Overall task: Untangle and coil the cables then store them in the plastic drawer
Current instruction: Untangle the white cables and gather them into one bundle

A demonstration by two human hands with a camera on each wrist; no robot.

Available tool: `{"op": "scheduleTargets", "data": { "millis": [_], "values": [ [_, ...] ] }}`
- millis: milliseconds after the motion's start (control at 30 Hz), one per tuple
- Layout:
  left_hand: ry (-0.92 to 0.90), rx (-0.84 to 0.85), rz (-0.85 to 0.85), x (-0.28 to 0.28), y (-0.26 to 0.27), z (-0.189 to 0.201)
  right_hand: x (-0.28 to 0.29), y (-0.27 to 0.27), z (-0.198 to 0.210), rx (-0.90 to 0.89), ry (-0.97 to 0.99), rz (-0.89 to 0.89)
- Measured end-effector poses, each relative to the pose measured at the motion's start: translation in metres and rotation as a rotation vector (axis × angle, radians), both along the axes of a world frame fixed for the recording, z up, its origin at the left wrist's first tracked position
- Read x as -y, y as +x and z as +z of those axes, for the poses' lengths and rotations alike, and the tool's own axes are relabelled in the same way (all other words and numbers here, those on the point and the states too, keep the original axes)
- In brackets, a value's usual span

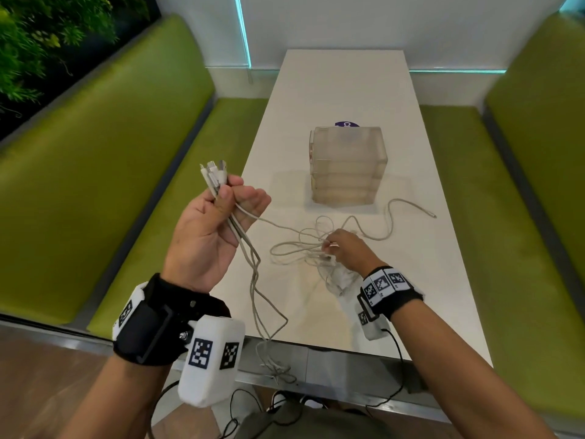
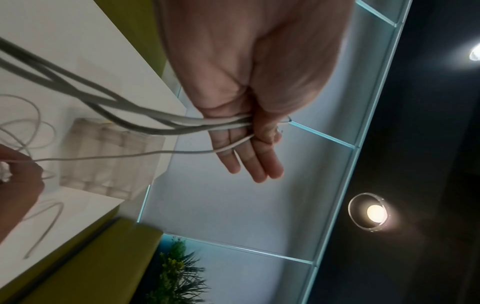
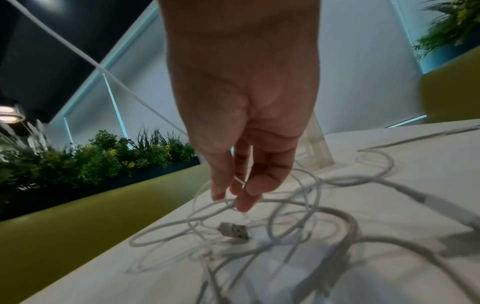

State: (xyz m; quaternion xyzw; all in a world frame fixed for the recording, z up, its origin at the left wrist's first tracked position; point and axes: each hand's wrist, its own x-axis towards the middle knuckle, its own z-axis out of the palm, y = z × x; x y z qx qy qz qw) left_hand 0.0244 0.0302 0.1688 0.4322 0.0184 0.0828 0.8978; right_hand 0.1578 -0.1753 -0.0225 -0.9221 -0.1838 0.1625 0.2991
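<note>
My left hand [image 1: 221,198] is raised left of the table and pinches a bundle of white cable ends [image 1: 216,176], thumb pressed over them; the plugs stick up above the fingers. In the left wrist view the same cables [image 2: 182,123] pass under the thumb. Their strands hang down past the table's front edge. My right hand [image 1: 335,245] is low over the tangle of white cables [image 1: 304,251] on the white table [image 1: 443,280] and pinches a thin strand [image 3: 240,182]. A USB plug [image 3: 233,230] lies just below its fingertips. The frosted plastic drawer unit [image 1: 346,166] stands behind the tangle, drawers closed.
Green upholstered benches [image 1: 104,160] flank the table on both sides. One loose cable end [image 1: 411,207] snakes right of the drawer unit. A purple sticker [image 1: 346,124] peeks out behind the unit. Plants [image 1: 34,42] stand at the far left.
</note>
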Motion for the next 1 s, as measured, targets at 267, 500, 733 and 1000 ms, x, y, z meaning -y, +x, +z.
{"op": "scheduleTargets", "data": {
  "millis": [267, 500, 733, 1000],
  "values": [
    [0.043, 0.074, 0.059, -0.01, -0.006, 0.028, 0.008, 0.012, -0.012, -0.076, 0.117, -0.123],
    [0.01, 0.055, 0.065, -0.014, 0.002, 0.021, 0.008, 0.015, 0.001, -0.003, 0.142, -0.155],
    [0.051, 0.005, 0.074, -0.005, 0.004, 0.011, 0.013, 0.014, 0.025, -0.025, 0.308, -0.142],
    [0.108, -0.006, 0.034, -0.003, 0.01, 0.001, 0.018, -0.023, 0.062, -0.224, 0.312, 0.064]
  ]
}}
